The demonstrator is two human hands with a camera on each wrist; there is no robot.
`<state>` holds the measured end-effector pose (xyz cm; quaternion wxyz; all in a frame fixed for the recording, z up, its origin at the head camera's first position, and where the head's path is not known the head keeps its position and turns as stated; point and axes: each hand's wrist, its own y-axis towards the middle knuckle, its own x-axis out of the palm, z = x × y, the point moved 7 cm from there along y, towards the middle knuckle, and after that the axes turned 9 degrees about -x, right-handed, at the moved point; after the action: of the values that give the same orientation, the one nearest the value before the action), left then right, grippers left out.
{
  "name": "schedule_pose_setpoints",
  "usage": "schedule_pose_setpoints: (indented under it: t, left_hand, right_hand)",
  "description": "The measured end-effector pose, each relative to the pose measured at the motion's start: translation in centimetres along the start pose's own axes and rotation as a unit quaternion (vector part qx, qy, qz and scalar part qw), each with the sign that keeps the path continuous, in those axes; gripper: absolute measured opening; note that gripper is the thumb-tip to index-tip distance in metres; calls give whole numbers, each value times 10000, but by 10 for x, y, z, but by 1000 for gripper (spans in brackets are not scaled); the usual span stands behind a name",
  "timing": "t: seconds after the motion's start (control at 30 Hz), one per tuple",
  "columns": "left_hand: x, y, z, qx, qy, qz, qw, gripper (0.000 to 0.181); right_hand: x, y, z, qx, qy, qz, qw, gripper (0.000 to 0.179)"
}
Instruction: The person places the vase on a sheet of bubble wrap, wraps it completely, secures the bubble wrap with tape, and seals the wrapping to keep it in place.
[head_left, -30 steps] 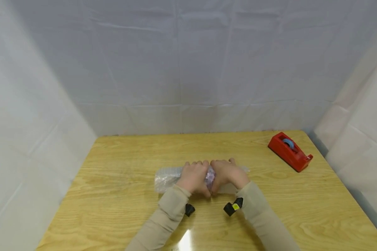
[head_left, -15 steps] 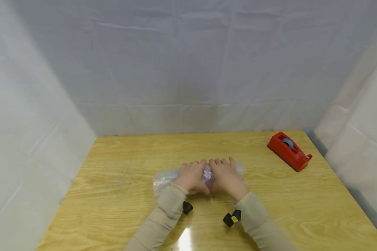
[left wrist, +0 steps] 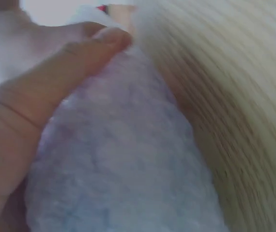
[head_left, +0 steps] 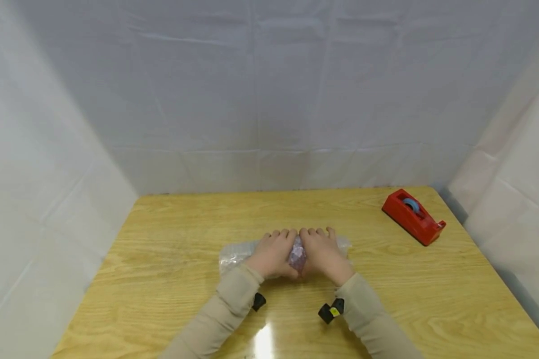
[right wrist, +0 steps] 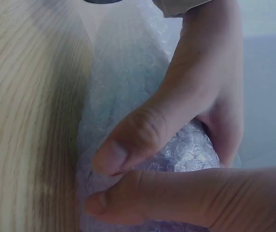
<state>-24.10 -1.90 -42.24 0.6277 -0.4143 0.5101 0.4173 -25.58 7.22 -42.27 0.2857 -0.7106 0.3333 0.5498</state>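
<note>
A long roll of bubble wrap (head_left: 234, 255) lies across the middle of the wooden table, a purplish patch showing between the hands. What is wrapped inside cannot be made out. My left hand (head_left: 271, 254) grips the roll left of its centre, fingers over the far side and thumb on the near side. Close beside it, my right hand (head_left: 324, 255) holds the roll the same way. In the left wrist view the left thumb (left wrist: 51, 79) presses on the bubble wrap (left wrist: 123, 159). Both thumbs nearly meet on the bubble wrap (right wrist: 118, 92) in the right wrist view.
A red tape dispenser (head_left: 413, 217) with a blue-cored tape roll stands at the table's far right. White sheeting (head_left: 278, 99) hangs behind the table (head_left: 170, 299) and on both sides. Each wrist carries a small black camera.
My right hand has turned and laid its fingers over the roll next to the left hand. The roll has shifted slightly left, and my left forearm has swung a little left.
</note>
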Motion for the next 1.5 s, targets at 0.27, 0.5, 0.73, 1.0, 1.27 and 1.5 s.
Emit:
schedule_pose_setpoints:
  t: [0.27, 0.5, 0.73, 1.0, 1.27, 1.5]
  left_hand:
    - [0, -7, -1, 225, -778, -354, 9961, 101]
    - [-2, -5, -4, 174, -998, -340, 9943, 94]
    - [2, -6, -8, -221, -1203, -433, 9915, 96]
    - [4, -10, -5, -565, -1205, -300, 9907, 99]
    - [2, -15, 2, -775, -1038, 165, 9914, 103]
    - [4, -18, 8, -1033, -619, 686, 9903, 104]
  right_hand:
    - [2, 0, 0, -64, 79, -26, 9999, 101]
    - [-5, -4, 0, -218, -259, 566, 9978, 105]
    - [-14, -19, -10, -620, -83, 1414, 9880, 90]
    - [-29, -54, -4, -1073, 2005, 3743, 8990, 17]
    - [15, -57, 21, 965, 2573, 2869, 9177, 56]
    - [36, -44, 28, 1828, 3054, 2099, 9106, 69]
